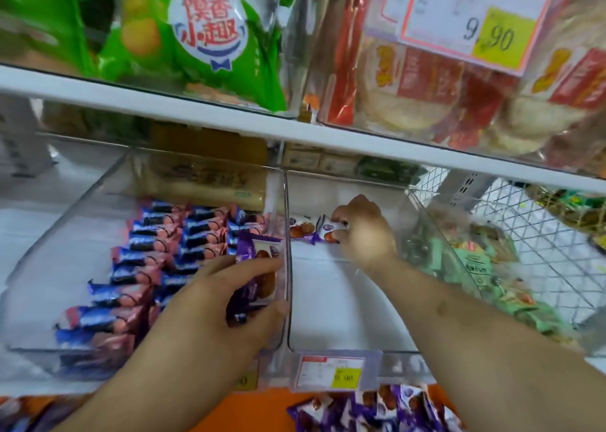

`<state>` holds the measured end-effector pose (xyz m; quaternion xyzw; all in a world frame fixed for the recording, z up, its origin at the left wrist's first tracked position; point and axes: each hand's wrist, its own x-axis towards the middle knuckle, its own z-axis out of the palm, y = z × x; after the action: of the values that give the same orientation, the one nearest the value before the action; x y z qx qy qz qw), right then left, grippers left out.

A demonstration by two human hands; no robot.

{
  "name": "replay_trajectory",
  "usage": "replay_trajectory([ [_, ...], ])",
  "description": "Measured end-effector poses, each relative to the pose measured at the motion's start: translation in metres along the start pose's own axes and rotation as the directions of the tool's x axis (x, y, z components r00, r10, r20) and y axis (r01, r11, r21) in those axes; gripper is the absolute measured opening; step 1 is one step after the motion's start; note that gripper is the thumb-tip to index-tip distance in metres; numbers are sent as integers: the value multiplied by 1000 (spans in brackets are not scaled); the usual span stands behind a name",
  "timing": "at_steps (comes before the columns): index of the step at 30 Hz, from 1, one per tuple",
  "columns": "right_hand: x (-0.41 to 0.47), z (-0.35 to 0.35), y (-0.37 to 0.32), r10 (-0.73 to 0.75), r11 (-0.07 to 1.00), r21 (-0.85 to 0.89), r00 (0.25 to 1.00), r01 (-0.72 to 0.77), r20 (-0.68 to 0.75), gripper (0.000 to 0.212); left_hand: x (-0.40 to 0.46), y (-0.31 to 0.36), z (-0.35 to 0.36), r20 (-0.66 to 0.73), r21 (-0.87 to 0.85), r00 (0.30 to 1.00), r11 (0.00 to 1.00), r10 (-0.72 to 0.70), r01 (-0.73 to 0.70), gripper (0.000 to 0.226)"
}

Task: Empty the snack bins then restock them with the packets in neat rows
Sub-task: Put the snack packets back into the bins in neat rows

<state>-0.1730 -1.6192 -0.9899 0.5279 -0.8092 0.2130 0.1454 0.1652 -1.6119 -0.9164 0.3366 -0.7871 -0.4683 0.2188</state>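
Two clear plastic bins sit side by side on the shelf. The left bin (42, 254) holds blue-and-pink packets (147, 254) in rows. The middle bin (341, 313) is nearly bare, with one purple-and-white biscuit packet (301, 230) lying at its back. My right hand (364, 234) reaches to the back of this bin and pinches a second such packet (328, 230) beside the first. My left hand (242, 297) grips a small stack of purple packets (259, 271) over the left bin, against the wall between the bins.
More purple packets (373, 408) lie heaped on an orange surface below the shelf edge. A bin of green packets (485, 267) stands to the right, with a wire basket (541, 234) behind. A price tag (331, 371) hangs on the middle bin's front. An upper shelf (196, 106) overhangs.
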Motion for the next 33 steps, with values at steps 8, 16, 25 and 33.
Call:
replay_trajectory([
  [8,-7,-4,-4,105,994,8,994,-105,-20,33,-6,9,-4,-79,-39,996,999,-28,25,35],
  [16,-64,-82,-41,320,854,395,940,-339,116,37,-14,36,-4,-122,-139,992,989,35,-52,60],
  [25,-135,-178,-136,76,405,843,931,-355,356,20,-34,74,11,-143,-470,989,876,40,-104,42],
  [33,-157,-193,-99,219,598,723,938,-347,270,26,-38,78,28,-102,-241,994,969,28,-52,27],
])
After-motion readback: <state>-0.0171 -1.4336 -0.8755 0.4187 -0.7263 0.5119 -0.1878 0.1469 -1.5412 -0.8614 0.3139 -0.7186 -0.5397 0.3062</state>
